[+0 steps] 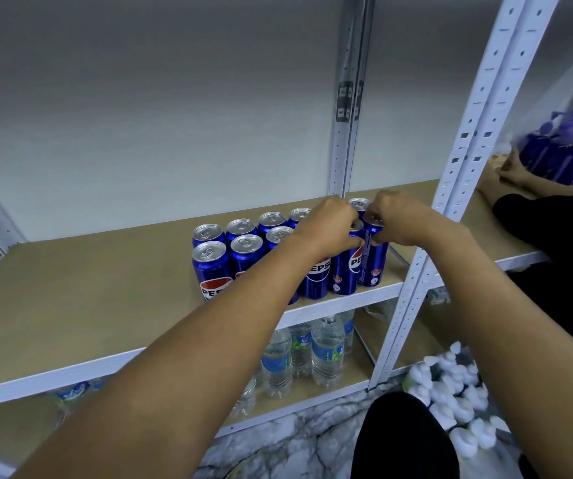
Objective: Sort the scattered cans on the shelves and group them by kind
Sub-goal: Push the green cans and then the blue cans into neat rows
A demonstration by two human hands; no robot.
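Several blue Pepsi cans [211, 267] stand upright in two rows on the wooden shelf [88, 305], toward its right end. My left hand [326, 226] grips the top of a front-row can [344, 271], fingers curled round its rim. My right hand [402, 219] grips the rightmost front can [375, 264] near its top. The two held cans stand side by side, touching, on the shelf. My left forearm hides part of the front row.
White metal uprights [465, 160] frame the shelf on the right. Water bottles [326, 350] stand on the shelf below. Another person's hand [513, 167] holds a purple-blue pack [561, 157] on the neighbouring shelf at far right. White bottles [451, 392] lie on the floor.
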